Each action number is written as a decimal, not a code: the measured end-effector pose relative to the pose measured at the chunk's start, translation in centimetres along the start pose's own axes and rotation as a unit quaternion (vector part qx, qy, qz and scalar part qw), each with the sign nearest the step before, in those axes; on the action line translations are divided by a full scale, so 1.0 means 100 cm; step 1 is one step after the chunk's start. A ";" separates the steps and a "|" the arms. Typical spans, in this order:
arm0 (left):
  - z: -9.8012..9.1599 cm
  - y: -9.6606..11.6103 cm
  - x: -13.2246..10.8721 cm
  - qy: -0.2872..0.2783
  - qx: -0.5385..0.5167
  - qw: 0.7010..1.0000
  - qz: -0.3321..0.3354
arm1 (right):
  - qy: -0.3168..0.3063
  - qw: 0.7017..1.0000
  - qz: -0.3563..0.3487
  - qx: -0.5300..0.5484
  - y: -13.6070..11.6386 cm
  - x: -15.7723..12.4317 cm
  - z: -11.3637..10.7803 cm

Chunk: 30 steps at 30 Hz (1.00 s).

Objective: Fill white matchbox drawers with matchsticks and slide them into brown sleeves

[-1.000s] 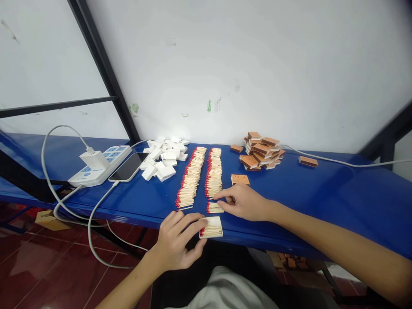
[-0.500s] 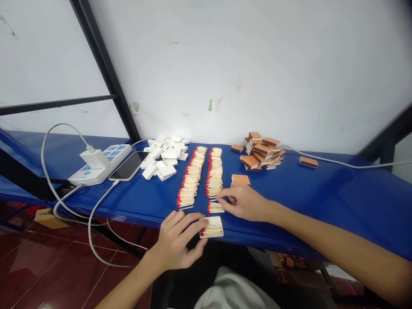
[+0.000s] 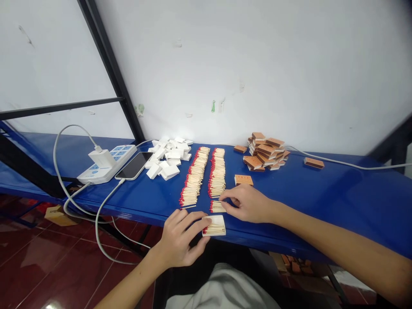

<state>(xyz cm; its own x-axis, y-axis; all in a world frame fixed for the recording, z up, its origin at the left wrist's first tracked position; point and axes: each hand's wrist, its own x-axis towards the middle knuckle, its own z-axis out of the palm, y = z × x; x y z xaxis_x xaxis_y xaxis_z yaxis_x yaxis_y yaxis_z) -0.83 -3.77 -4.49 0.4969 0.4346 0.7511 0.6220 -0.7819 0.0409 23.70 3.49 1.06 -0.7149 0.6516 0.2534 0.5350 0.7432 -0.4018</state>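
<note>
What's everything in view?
Match rows: two, red-tipped, centre
Match cluster: one, red-tipped, nearer
Matchbox tray: one, white, front edge
Small-box pile: one, white, left
Matchbox pile: one, brown, right
Loose matchboxes: three, brown, around pile
Power strip: one, white, left
Charger: one, white, on strip
Smartphone: one, black, left
Cables: several, white, both sides
Carton: one, yellow, floor
Lower boxes: several, brown, under table
Table: one, blue, centre
Metal framing: uncounted, black, sides
Wall: one, white, back
Floor tiles: several, red, below
Left hand: one, holding tray
Right hand: one, at cluster

Matches (image 3: pixel 217 171) laid in two rows on the table (image 3: pixel 322 189), open tray (image 3: pixel 218 220) held in front, heaped trays (image 3: pixel 169 156) placed left, matchboxes (image 3: pixel 266 150) stacked right
</note>
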 end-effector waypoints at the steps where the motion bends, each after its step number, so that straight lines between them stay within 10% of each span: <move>1: 0.000 0.000 -0.001 0.000 -0.002 1.000 0.000 | -0.002 1.000 0.006 -0.003 0.000 0.000 -0.001; 30: 0.005 0.001 -0.003 0.037 -0.048 0.998 -0.035 | -0.006 1.000 -0.002 -0.011 -0.003 0.002 0.001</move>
<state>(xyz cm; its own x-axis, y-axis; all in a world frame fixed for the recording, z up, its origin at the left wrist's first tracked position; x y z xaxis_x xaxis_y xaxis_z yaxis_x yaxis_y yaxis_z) -0.62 -3.69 -5.05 0.4056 0.4578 0.7911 0.5903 -0.7920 0.1557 23.36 3.33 1.10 -0.7219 0.6474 0.2444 0.5426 0.7488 -0.3806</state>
